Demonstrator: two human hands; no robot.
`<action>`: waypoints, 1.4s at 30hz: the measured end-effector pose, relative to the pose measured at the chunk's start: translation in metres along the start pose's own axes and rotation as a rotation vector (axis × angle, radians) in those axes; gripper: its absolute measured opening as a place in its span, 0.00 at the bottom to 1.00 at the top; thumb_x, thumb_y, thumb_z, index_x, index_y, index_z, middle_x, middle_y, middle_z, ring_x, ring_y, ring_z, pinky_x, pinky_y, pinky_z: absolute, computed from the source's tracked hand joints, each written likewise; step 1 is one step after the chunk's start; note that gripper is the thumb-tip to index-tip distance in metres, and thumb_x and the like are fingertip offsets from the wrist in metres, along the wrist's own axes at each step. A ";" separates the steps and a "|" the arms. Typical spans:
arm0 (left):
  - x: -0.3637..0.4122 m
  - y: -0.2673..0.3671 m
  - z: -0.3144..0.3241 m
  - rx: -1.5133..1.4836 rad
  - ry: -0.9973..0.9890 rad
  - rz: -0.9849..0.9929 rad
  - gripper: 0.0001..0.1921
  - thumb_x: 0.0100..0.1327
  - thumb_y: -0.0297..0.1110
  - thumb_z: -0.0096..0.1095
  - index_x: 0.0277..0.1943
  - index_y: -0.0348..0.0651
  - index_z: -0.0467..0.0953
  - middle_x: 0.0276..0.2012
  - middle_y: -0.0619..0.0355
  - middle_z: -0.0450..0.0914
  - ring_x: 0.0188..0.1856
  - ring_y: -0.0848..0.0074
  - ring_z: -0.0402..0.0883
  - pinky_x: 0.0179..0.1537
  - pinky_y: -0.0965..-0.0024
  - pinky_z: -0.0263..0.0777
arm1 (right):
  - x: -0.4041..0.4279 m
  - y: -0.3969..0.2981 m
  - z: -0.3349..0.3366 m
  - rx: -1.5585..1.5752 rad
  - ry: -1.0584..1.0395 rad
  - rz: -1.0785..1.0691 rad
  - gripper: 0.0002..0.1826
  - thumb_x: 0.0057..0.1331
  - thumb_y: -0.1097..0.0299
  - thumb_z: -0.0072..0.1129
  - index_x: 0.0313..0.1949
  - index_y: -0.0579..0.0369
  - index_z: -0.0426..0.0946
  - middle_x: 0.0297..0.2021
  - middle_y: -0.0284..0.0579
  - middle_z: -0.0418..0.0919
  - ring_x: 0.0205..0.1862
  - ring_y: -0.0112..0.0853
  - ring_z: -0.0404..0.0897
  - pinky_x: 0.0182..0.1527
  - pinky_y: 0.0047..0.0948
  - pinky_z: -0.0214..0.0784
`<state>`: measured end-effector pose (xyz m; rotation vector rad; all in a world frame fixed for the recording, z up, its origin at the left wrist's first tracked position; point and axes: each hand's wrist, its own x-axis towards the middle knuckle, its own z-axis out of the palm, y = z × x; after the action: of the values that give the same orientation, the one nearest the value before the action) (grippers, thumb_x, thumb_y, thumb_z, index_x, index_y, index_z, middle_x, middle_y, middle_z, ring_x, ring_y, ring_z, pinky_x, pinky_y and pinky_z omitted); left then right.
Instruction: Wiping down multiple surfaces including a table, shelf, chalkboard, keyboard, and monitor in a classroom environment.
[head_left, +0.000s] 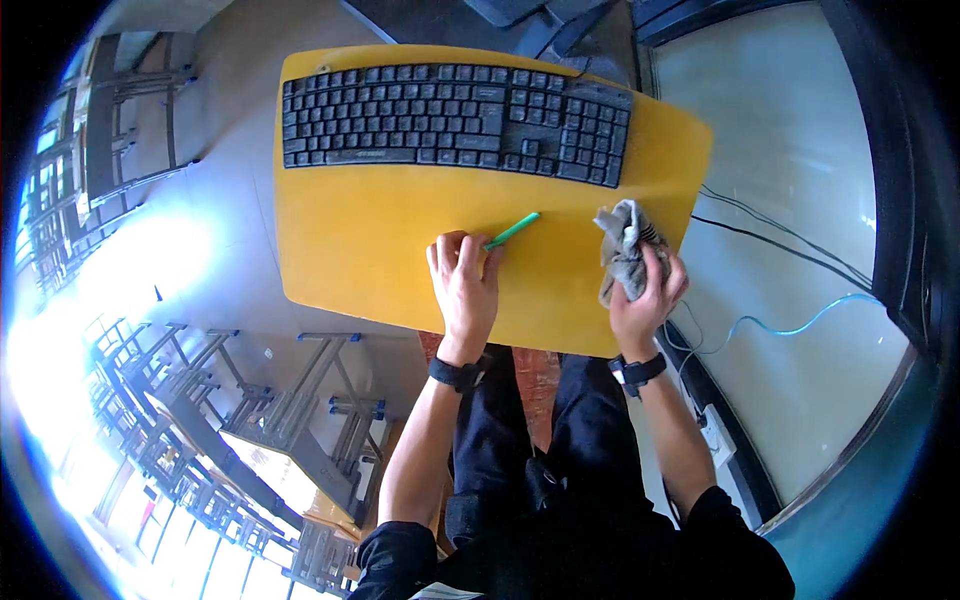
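A black computer keyboard (450, 120) lies along the far side of a yellow tabletop (360, 232). Between the thumb and fingers of my left hand (465, 285) is the near end of a slim green stick-like object (514, 231); its far end points up and to the right, towards the keyboard. What exactly it is, I cannot tell. At the right side of the tabletop my right hand (649, 296) grips a crumpled grey cloth (626, 251), which bunches out beyond the fingers. Both wrists wear black bands.
A glossy pale panel (772, 150) in a dark frame is to the right, with dark cables (780, 236) and a blue cable (787, 330) across it. A white power socket strip (716, 435) is below. Stacked desks (300, 435) with metal legs fill the lower left.
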<state>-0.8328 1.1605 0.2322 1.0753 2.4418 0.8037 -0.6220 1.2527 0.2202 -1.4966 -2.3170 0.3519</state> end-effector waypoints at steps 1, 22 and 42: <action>0.003 0.003 0.000 0.013 0.024 -0.015 0.11 0.53 0.26 0.66 0.40 0.40 0.75 0.40 0.51 0.71 0.44 0.58 0.67 0.45 0.58 0.65 | 0.002 -0.004 0.000 0.013 0.000 0.004 0.23 0.52 0.67 0.62 0.50 0.52 0.74 0.52 0.50 0.66 0.56 0.48 0.63 0.58 0.48 0.54; 0.146 -0.143 -0.114 -0.549 0.301 -0.370 0.15 0.69 0.36 0.53 0.54 0.38 0.73 0.39 0.62 0.78 0.38 0.84 0.74 0.37 0.77 0.67 | 0.089 -0.020 0.020 0.142 0.178 0.361 0.20 0.64 0.74 0.55 0.55 0.59 0.68 0.52 0.51 0.65 0.58 0.42 0.63 0.61 0.42 0.52; 0.114 -0.154 -0.106 -0.971 0.424 -0.780 0.12 0.66 0.29 0.53 0.49 0.34 0.75 0.49 0.58 0.72 0.50 0.74 0.71 0.54 0.71 0.64 | 0.128 -0.370 0.150 0.445 -0.188 -0.315 0.20 0.46 0.68 0.64 0.43 0.47 0.77 0.48 0.43 0.70 0.54 0.41 0.66 0.52 0.46 0.61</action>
<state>-1.0472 1.1241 0.2081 -0.4033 1.9850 1.7062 -1.0385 1.2166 0.2508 -0.9053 -2.3571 0.8805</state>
